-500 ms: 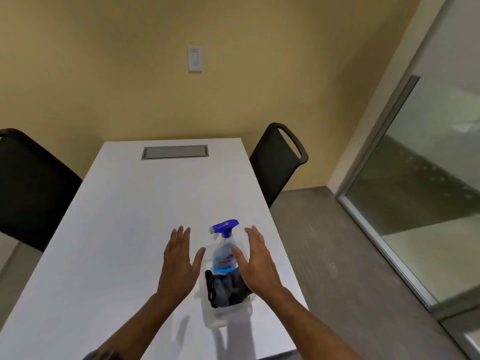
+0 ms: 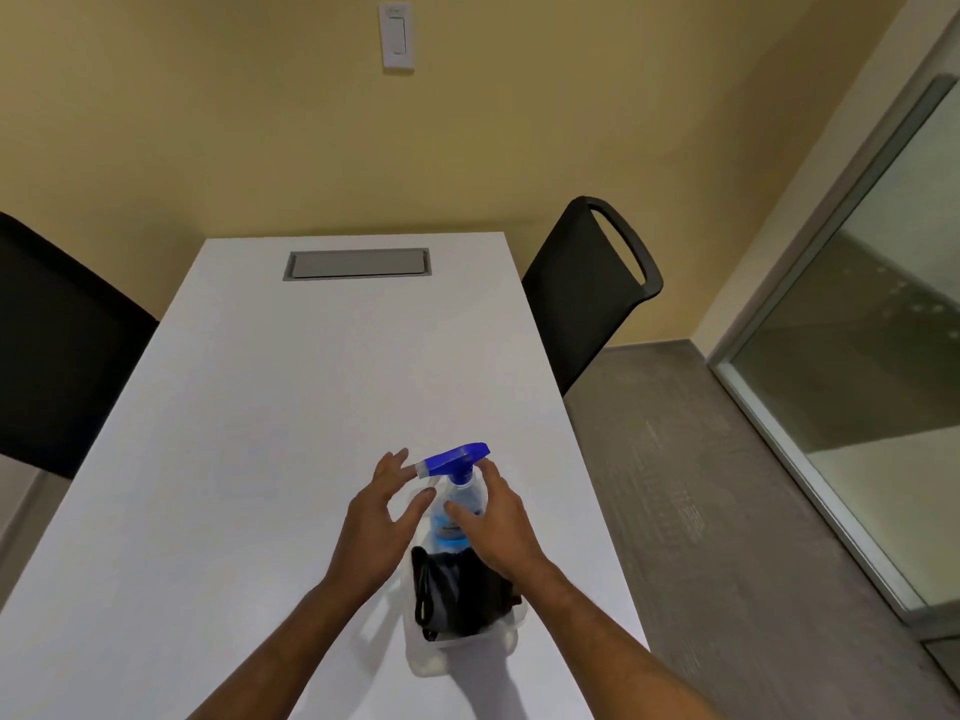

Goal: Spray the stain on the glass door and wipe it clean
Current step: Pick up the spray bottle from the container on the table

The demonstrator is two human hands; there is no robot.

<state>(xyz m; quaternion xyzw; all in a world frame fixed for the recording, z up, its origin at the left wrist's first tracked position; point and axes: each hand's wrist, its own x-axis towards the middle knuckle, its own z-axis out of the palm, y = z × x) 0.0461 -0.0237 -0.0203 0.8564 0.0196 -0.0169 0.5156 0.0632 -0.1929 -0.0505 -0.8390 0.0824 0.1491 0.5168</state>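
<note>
A clear spray bottle (image 2: 457, 504) with a blue trigger head stands in a white plastic bin (image 2: 511, 634) on the white table (image 2: 270, 459). A dark cloth (image 2: 457, 595) is bunched in the bin in front of the bottle. My left hand (image 2: 382, 527) hovers just left of the bottle, fingers spread, fingertips near the nozzle. My right hand (image 2: 498, 527) is at the bottle's right side, fingers curved against its neck and body, not closed round it. The glass door (image 2: 872, 356) is at the right; no stain shows on it from here.
Black chairs stand at the table's left (image 2: 57, 350) and far right (image 2: 592, 288) sides. A grey cable hatch (image 2: 357, 264) is set in the tabletop. Grey carpet floor (image 2: 701, 485) runs between table and door. A light switch (image 2: 397, 36) is on the yellow wall.
Both hands have moved forward and inward onto the spray bottle; the right hand now touches it. The view has tilted slightly down.
</note>
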